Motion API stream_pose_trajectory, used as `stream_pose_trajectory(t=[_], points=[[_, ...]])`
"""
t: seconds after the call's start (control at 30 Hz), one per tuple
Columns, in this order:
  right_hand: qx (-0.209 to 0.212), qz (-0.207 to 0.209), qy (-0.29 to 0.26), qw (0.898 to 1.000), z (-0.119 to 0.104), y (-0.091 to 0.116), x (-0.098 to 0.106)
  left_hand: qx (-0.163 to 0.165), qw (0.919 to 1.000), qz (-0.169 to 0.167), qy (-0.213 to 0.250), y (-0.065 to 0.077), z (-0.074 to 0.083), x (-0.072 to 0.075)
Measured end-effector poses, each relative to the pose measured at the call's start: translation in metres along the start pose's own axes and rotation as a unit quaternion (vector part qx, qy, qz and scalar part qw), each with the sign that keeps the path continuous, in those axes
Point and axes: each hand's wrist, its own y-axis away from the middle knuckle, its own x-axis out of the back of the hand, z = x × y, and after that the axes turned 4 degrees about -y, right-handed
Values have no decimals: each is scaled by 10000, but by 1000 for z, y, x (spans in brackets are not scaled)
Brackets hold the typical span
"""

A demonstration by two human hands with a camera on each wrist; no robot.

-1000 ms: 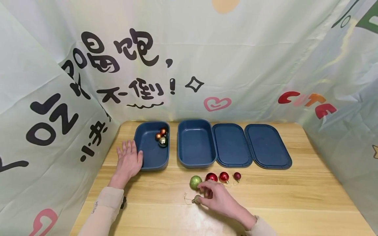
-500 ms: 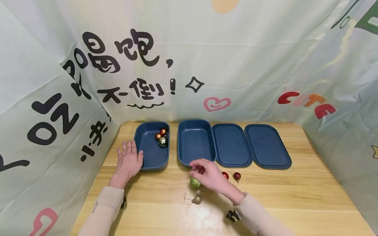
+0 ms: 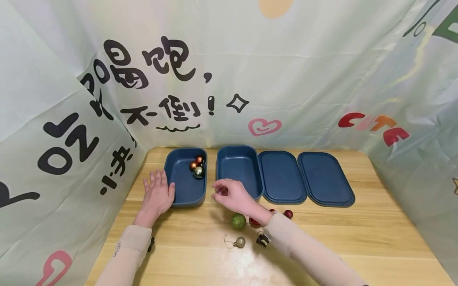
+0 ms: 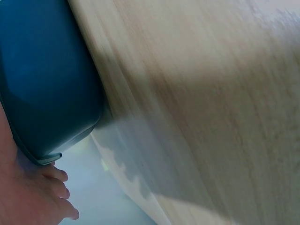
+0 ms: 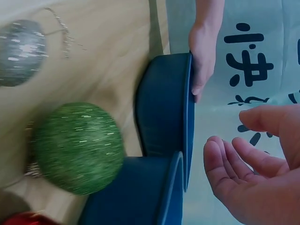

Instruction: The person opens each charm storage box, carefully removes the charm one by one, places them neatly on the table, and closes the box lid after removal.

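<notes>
My left hand (image 3: pixel 157 194) lies with outstretched fingers against the left rim of a blue plastic box (image 3: pixel 182 194); in the left wrist view its fingers show beside the box's rim. Inside that box sit two copper balls and a shiny silvery one near a dark one. My right hand (image 3: pixel 234 195) hovers over the front left of a second blue box (image 3: pixel 237 163). Its fingers are loosely bent, with a gap to the thumb and nothing between them in the right wrist view. Below it rest a green glitter ball (image 3: pixel 238 221) and a small gold Christmas bauble (image 3: pixel 240 242).
Two blue lids (image 3: pixel 282 176) lie flat, side by side, right of the second box. A red bauble (image 3: pixel 254 223) and another red one are partly covered by my right wrist; a dark red bauble (image 3: pixel 288 214) lies beside them. Printed cloth (image 3: pixel 304 79) hangs behind the table.
My right hand has moved from beside the gold bauble up and left, over the second box's front corner. The gold and green baubles stay on the table. My left hand keeps its place.
</notes>
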Motion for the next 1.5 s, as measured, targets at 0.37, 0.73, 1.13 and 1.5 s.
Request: stream_pose_trajectory(t=[0.37,0.73,1.13,1.5], points=[[-104,-8,9,9999,-7,-46,-12,-27,10000,25,16,0,-1,1],[-352,-252,216,9988,-11,-79,-33,40,10000,-19,68,1,-1,-4],[-554,-301,498,9968,-13,-111,-53,-47,9999,105,-95,-1,-2,-4],[-851,-368,880,9918,1,-127,-66,-44,9999,112,-71,-2,-2,-3]])
